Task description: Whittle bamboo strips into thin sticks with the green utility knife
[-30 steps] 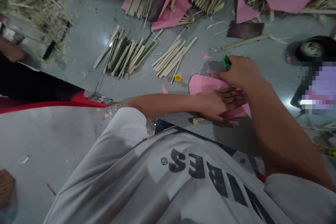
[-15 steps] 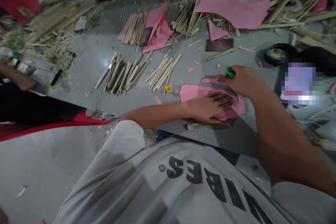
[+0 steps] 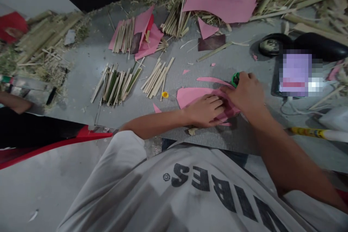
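A cut pink sheet (image 3: 190, 94) lies on the table before me, its right part covered by my hands. My left hand (image 3: 205, 110) rests over it with the fingers bent down, holding the sheet. My right hand (image 3: 246, 92) is at the sheet's right end, fingertips touching it. In its grasp are what look like scissors (image 3: 235, 79); only a green handle loop shows, with the blades hidden. A curved pink strip (image 3: 212, 79) lies just beyond the sheet. A small yellow cap (image 3: 165, 94) is to the left.
Bundles of bamboo sticks (image 3: 116, 85) and more pink sheets (image 3: 221, 1) lie further back. A phone (image 3: 296, 70) and a black case (image 3: 320, 45) are at right, near a yellow-and-white tube (image 3: 310, 132). Another person's arm (image 3: 16, 102) reaches in at far left.
My left hand's fingers have gone from flat to bent on the sheet. My right hand has come closer to the left, onto the sheet. The view has shifted slightly right.
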Demonstrator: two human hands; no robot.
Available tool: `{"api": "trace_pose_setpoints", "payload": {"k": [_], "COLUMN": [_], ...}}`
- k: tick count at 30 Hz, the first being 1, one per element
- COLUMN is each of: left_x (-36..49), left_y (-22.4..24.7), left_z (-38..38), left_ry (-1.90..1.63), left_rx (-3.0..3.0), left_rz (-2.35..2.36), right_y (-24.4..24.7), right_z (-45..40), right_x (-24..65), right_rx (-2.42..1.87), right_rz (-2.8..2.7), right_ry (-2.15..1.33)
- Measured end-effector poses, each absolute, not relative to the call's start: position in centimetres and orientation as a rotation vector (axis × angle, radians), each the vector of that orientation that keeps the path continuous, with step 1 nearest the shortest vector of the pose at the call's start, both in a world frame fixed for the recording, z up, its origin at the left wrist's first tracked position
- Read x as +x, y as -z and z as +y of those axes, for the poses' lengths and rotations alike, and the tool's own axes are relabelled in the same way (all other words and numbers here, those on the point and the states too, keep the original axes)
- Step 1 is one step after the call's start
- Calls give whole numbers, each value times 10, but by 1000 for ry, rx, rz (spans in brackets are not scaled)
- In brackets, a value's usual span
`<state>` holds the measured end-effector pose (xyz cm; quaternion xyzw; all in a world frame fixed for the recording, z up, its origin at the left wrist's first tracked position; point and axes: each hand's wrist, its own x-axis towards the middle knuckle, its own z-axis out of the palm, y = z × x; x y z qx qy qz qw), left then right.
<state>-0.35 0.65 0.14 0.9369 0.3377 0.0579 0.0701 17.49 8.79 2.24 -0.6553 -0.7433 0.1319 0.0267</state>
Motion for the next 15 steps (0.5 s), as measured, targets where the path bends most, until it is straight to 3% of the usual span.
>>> {"api": "trace_pose_setpoints", "payload": {"k": [15], "left_x": [-3], "left_y": [0], "left_z": [7], "left_ry": [-153], "left_rx": [2684], "left_rz": [1088], "right_y": [-18], "right_z": [83], "right_x": [170], "right_rx": [-1938], "right_rz": [-2330], "right_ry": [-388]}}
